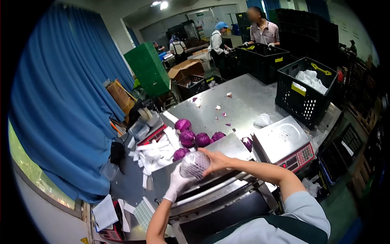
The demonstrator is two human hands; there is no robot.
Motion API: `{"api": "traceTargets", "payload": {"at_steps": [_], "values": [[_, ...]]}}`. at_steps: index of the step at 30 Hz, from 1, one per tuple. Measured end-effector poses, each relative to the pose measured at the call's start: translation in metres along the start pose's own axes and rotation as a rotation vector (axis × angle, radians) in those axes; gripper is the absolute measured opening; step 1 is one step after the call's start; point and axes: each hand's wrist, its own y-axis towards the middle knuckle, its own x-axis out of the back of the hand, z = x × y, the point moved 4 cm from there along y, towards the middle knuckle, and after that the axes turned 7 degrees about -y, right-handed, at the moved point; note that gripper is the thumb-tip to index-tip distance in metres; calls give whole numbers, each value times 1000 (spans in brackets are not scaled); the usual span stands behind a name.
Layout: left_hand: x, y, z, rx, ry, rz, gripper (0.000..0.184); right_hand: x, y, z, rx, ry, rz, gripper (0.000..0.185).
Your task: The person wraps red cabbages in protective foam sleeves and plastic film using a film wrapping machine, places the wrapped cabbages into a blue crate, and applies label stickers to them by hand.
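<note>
A red cabbage in a white foam net (195, 164) is held between my two hands, above the front edge of the metal worktable. My left hand (178, 182), in a white glove, cups its left and lower side. Bare fingers of my right hand (215, 161) curl round its right side. Just beyond lie several unwrapped red cabbages (187, 138) in a loose row. One more cabbage (246, 143), its pale cut stem showing, rests near the scale. White foam pieces (152, 154) are heaped to the left of the cabbages.
A weighing scale (282, 140) stands on the right, an empty foam net (262, 121) behind it. A black crate (305, 91) with white plastic sits at the right edge. Leaf scraps (218, 107) dot the metal table (243, 95). A person (264, 32) stands behind another crate.
</note>
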Motion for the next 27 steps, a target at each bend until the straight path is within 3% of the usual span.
{"api": "traceTargets", "payload": {"at_steps": [1,3,4,6,7,8,9,10,11,13,15,16,17,20,21,23,25,26,27], "values": [[1,0,8,21,-1,-5,70,3,0,-2,-65,-20,-30,110],[-3,-14,-12,152,-428,36,57,24,-11,19,-153,118,-39,107],[-5,-27,-27,130,-456,53,46,24,-21,26,-100,142,-34,106],[0,-63,-40,153,-162,115,41,34,-60,62,-90,115,40,104],[-7,-86,-77,177,-276,147,42,33,-83,76,-136,128,90,102],[-10,-113,-73,311,-236,169,41,28,-106,83,-124,95,81,101],[-21,-136,-83,318,-352,173,41,7,-124,78,-121,220,120,96],[-26,-161,-84,612,-362,275,38,17,-141,98,-248,334,340,88],[-31,-179,-71,757,-387,383,42,12,-155,105,-477,509,793,96],[-56,-214,-51,1222,-598,347,32,-34,-184,84,-627,714,909,87],[-78,-221,-34,1155,-745,267,31,-53,-199,79,-730,966,901,84],[-85,-219,-26,1059,-761,223,31,-102,-205,43,-563,1168,1166,83],[-90,-218,-21,1000,-755,183,30,-88,-204,62,-548,1171,1160,83],[-90,-224,-15,927,-709,105,30,-56,-218,73,-798,872,772,75],[-90,-227,-15,914,-686,91,30,-49,-227,65,-763,573,750,74],[-90,-237,-13,917,-635,65,30,-50,-247,60,-406,370,409,65],[-90,-248,-13,929,-575,45,30,-41,-273,77,-446,497,452,46],[-89,-254,-13,935,-534,36,30,-38,-279,78,-540,590,364,35],[-86,-261,-14,939,-487,30,30,-41,-281,81,-548,593,365,35]]}}
